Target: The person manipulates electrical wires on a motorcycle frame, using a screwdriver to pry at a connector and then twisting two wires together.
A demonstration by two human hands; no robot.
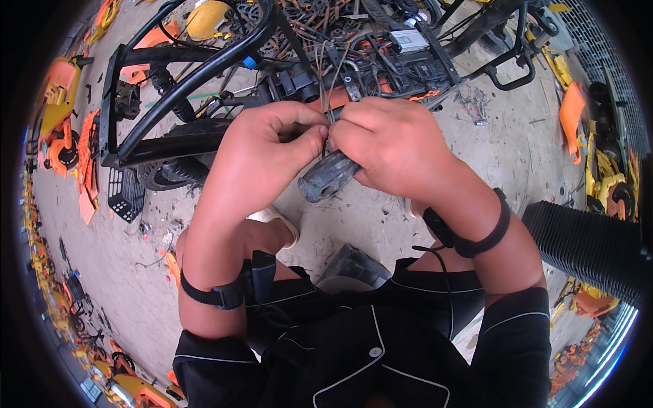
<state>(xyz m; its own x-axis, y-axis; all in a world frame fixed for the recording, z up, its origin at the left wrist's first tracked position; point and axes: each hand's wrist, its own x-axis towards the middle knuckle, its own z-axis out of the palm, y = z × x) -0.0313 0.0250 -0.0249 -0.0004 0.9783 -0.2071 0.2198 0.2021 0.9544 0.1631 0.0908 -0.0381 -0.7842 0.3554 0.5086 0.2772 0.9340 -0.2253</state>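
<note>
Several thin brownish cables [329, 71] run from the stripped vehicle frame [204, 64] down to my two hands, which almost touch. My left hand [269, 149] is closed, thumb and forefinger pinching the cables. Beside it my right hand [394, 139] is closed in a fist at the same cables. From under the right hand sticks out a scuffed dark grey chunky piece [326, 178]; its far end is hidden, and I cannot tell whether the fingers wrap round it. Behind the hands lies an opened bay of wiring and black parts [367, 71].
A pile of rusty metal parts [272, 30] lies beyond the frame. A black plastic grille [126, 195] is on the floor to the left, near a wheel [166, 175]. Orange and yellow panels [573, 115] line both sides. A black ribbed object [578, 241] stands at my right elbow.
</note>
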